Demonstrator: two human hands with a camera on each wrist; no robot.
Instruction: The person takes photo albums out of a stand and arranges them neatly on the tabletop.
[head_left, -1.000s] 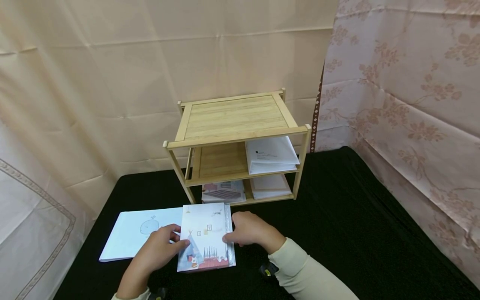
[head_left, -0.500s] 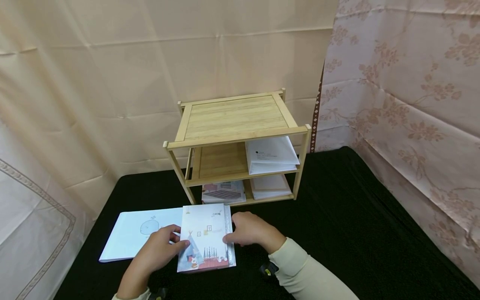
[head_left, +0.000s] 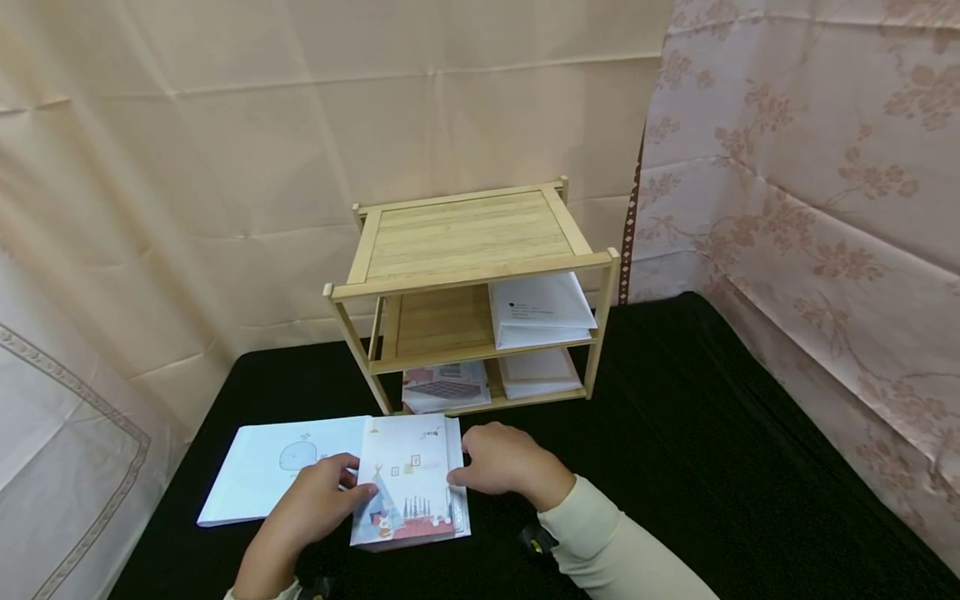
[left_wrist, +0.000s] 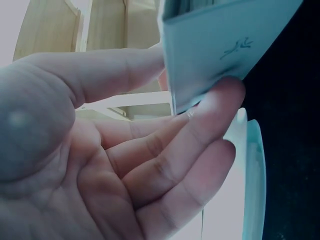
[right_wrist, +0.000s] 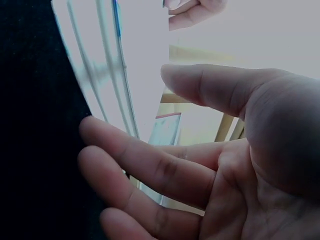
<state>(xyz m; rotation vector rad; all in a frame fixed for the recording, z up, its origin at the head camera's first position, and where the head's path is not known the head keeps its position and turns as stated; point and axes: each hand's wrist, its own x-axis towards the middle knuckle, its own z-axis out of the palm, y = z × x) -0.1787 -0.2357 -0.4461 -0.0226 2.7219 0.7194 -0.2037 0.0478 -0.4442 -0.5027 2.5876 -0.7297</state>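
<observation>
Between my hands in the head view is a small stack of books. The top book (head_left: 408, 471) has a pale cover with a tent drawing, and a silvery-edged book (head_left: 458, 467) shows beneath it on the right. My left hand (head_left: 318, 500) grips the stack's left side, thumb on the cover; the left wrist view has its fingertips against the book's hard side (left_wrist: 215, 55). At the right side, my right hand (head_left: 506, 467) pinches the stack with its thumb on the edge and fingers beyond. Further left, a white book (head_left: 258, 467) with a round drawing lies flat, partly behind my left hand.
A wooden shelf rack (head_left: 472, 233) stands behind the books. White books (head_left: 540, 308) sit on its middle shelf at the right. The bottom shelf holds a laptop-picture book (head_left: 446, 387) and a white book (head_left: 538, 372). Black cloth (head_left: 712, 467) covers the table; curtains hang behind.
The stack's top book tilts slightly, so more of its lower edge shows, and it shifts a little left. Both hands keep their hold. The whole head view shifts very slightly.
</observation>
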